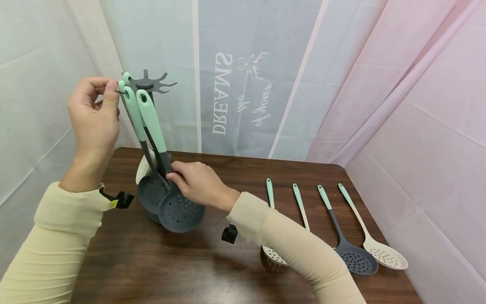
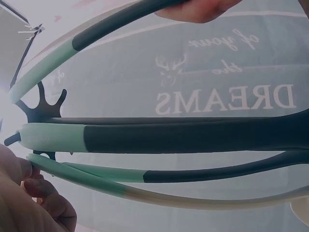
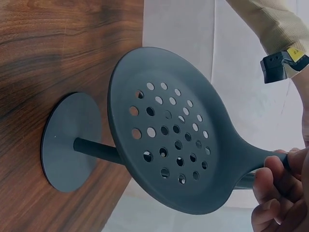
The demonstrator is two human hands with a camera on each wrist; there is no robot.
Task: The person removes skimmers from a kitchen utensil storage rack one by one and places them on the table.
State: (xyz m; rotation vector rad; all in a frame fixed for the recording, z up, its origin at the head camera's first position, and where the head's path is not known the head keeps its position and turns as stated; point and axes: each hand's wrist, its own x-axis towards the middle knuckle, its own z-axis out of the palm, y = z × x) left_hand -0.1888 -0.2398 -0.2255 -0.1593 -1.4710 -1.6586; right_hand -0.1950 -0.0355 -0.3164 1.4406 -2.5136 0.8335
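My right hand (image 1: 199,183) grips the dark neck of a grey skimmer (image 1: 181,211) with a mint handle, held tilted against the front of a utensil stand. That stand has a dark round base (image 3: 72,142), a thin post and a top of curved hooks (image 1: 148,83). At its left, my left hand (image 1: 95,118) pinches a hook tip, close beside the mint handle end of a beige utensil (image 2: 203,202). Another grey skimmer (image 1: 152,192) hangs behind the held one. In the right wrist view the held skimmer's perforated bowl hides part of the post.
On the brown table (image 1: 228,270), to the right, lie a grey skimmer (image 1: 357,257), a white slotted turner (image 1: 385,254) and two more mint-handled utensils, partly hidden by my right sleeve (image 1: 288,240). Curtains with printed lettering (image 1: 222,93) stand behind the table.
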